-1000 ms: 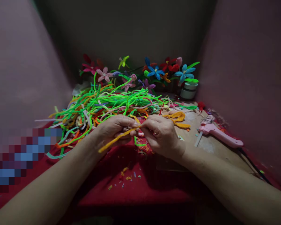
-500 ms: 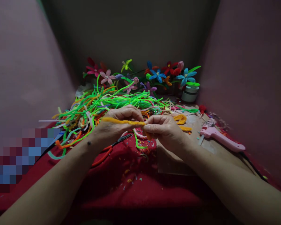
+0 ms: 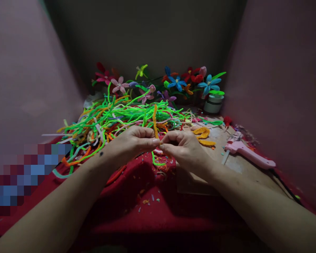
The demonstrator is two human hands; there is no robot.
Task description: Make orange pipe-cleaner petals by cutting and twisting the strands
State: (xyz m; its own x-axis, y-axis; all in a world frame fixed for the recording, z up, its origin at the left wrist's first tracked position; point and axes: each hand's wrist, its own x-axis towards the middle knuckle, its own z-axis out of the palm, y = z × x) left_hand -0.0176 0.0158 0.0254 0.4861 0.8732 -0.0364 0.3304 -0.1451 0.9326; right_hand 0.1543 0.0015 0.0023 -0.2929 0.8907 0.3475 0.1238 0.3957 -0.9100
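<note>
Between my two hands is a yellow-orange pipe cleaner (image 3: 155, 119), its free end standing up above the fingertips. My left hand (image 3: 139, 138) pinches it between thumb and forefinger. My right hand (image 3: 180, 146) is closed with its fingertips at the pipe cleaner's lower part, right beside the left thumb; the piece inside the right fingers is mostly hidden. Just beyond the right hand, looped orange pipe cleaner pieces (image 3: 202, 133) lie on a board. Beneath the left wrist, red-handled scissors (image 3: 117, 175) are partly covered.
A heap of loose pipe cleaners (image 3: 137, 112), mostly green, spreads behind my hands. Pipe-cleaner flowers (image 3: 177, 83) stand along the back, near a white jar (image 3: 213, 103). A pink glue gun (image 3: 250, 154) rests on the brown board (image 3: 197, 182). Small scraps litter the red cloth (image 3: 147, 218).
The pipe cleaner's long end has swung from pointing left across my left hand to pointing upward. My left hand has shifted slightly down, covering more of the scissors.
</note>
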